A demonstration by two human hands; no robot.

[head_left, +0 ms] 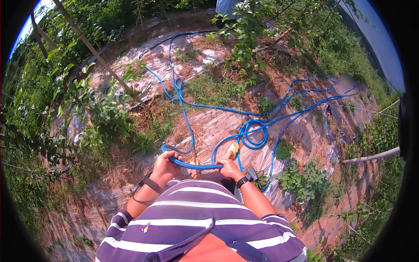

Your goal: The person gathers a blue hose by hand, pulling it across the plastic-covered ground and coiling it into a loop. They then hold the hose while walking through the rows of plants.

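Sunlit plot, ground laid with wrinkled plastic mulch film (205, 126), weeds and climbing plants about it. Landmark: the round coil (242, 132), lying on the film.

Blue hose (194, 166): a short, slightly sagging span is raised between your hands, left of the coil and on your side of it; other lengths trail beyond the coil and off to its right. Left hand (165, 167): fingers curled round the span, farther from the coil. Right hand (230, 169): fist closed on the span's other end, nearer the coil. Palm hidden; cannot tell whether the hose runs on through it.

Handling, estimated: soft enough to loop, springy enough to fight a tight curve. Little weight per span, though the trailing length should drag. Smooth wall may slip under a damp palm. Not fragile; kinking is the likelier fault, chiefly at the sharp bend just past your left hand. Best hold: full-palm wrap on straighter stretches, clear of that bend and of the coil's crossings.
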